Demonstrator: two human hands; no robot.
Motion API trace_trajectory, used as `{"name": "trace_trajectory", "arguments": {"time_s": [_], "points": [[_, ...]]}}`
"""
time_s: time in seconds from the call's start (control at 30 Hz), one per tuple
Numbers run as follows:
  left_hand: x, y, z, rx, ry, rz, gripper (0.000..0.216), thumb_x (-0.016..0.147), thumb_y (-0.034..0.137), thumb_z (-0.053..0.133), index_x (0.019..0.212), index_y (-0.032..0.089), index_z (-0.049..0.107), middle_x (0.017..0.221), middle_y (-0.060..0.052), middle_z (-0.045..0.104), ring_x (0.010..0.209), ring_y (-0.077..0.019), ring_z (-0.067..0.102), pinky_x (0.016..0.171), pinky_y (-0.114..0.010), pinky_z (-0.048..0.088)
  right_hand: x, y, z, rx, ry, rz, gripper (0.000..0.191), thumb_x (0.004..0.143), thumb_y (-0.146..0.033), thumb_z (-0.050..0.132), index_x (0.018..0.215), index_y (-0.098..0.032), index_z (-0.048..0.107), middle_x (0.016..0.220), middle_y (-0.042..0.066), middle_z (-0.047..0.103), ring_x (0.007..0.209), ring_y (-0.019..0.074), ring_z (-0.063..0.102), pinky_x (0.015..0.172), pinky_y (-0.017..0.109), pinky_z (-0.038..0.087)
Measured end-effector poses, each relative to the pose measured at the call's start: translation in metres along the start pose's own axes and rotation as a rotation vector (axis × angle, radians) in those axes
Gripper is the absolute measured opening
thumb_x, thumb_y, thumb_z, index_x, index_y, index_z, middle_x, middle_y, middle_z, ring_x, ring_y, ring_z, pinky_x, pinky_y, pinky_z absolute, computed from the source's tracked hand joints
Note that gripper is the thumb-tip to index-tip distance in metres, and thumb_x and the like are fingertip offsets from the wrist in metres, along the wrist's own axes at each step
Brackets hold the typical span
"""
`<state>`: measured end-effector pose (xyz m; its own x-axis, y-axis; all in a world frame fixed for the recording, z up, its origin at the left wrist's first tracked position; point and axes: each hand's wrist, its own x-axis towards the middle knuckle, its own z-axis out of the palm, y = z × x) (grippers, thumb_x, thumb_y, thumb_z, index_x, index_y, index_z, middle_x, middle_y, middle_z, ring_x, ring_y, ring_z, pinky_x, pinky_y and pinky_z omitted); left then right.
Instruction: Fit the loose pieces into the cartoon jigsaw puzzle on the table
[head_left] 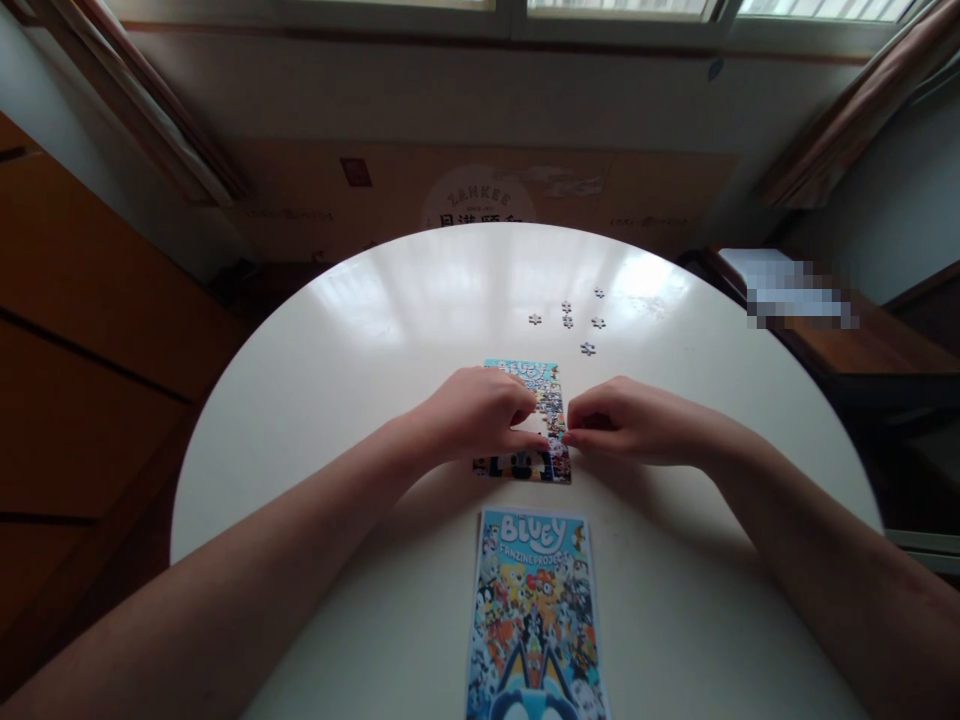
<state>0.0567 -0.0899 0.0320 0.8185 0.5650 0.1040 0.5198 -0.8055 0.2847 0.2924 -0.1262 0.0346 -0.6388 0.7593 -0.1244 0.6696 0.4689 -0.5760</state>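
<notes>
A partly assembled jigsaw puzzle (525, 468) lies flat on the white table, with a pale gap near its middle. My left hand (480, 408) rests over its left side, fingers curled and the thumb stretched across the gap, holding the puzzle against the table. At the puzzle's right edge, my right hand (626, 420) has thumb and index finger bent around the border, touching it. Whether a loose piece sits under either set of fingertips cannot be made out. Closer to me lies a printed picture sheet (534, 600) with the word BLUEY and many cartoon dogs.
Several loose puzzle pieces (588, 348) are scattered beyond the puzzle, towards the back right. The round white table (315, 380) has a curved far edge near a cardboard panel (292, 190). A wooden piece of furniture (885, 340) stands off to the right.
</notes>
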Motion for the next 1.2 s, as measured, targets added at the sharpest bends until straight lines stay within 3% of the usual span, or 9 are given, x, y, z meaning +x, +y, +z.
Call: {"name": "trace_trajectory", "arguments": {"time_s": [0.37, 0.67, 0.87, 1.2], "points": [[0.000, 0.001, -0.001, 0.067, -0.062, -0.065, 0.046, 0.081, 0.051, 0.074, 0.059, 0.019, 0.050, 0.065, 0.000, 0.058, 0.057, -0.0123, 0.040, 0.053, -0.031, 0.023, 0.000, 0.000, 0.002, 0.024, 0.063, 0.050, 0.028, 0.094, -0.036, 0.059, 0.077, -0.015, 0.068, 0.064, 0.000, 0.059, 0.058, 0.0084, 0.044, 0.055, 0.024, 0.030], [-0.008, -0.011, -0.017, 0.056, 0.078, -0.024, 0.048, 0.092, 0.044, 0.060, 0.055, 0.018, 0.042, 0.058, 0.000, 0.050, 0.051, -0.0108, 0.036, 0.051, -0.031, 0.024, -0.003, -0.001, 0.000, 0.093, 0.132, -0.112, 0.015, 0.087, -0.020, 0.065, 0.095, -0.019, 0.078, 0.082, 0.003, 0.072, 0.066, 0.0102, 0.059, 0.061, 0.023, 0.042], [-0.012, -0.021, -0.018, 0.012, 0.015, -0.003, 0.046, 0.086, 0.039, 0.068, 0.054, 0.019, 0.041, 0.056, 0.002, 0.047, 0.051, -0.0102, 0.034, 0.051, -0.030, 0.024, -0.003, -0.002, 0.000, 0.056, 0.071, -0.131, 0.016, 0.088, -0.019, 0.066, 0.096, -0.021, 0.079, 0.082, 0.003, 0.072, 0.065, 0.0095, 0.060, 0.060, 0.022, 0.043], [-0.012, -0.021, -0.015, -0.042, -0.057, 0.039, 0.045, 0.085, 0.039, 0.072, 0.056, 0.018, 0.044, 0.057, 0.003, 0.048, 0.053, -0.0106, 0.038, 0.052, -0.030, 0.026, -0.007, -0.003, -0.004, 0.000, 0.094, -0.099, 0.013, 0.088, -0.021, 0.066, 0.091, -0.021, 0.079, 0.084, 0.003, 0.073, 0.069, 0.0107, 0.063, 0.061, 0.023, 0.045]]}}
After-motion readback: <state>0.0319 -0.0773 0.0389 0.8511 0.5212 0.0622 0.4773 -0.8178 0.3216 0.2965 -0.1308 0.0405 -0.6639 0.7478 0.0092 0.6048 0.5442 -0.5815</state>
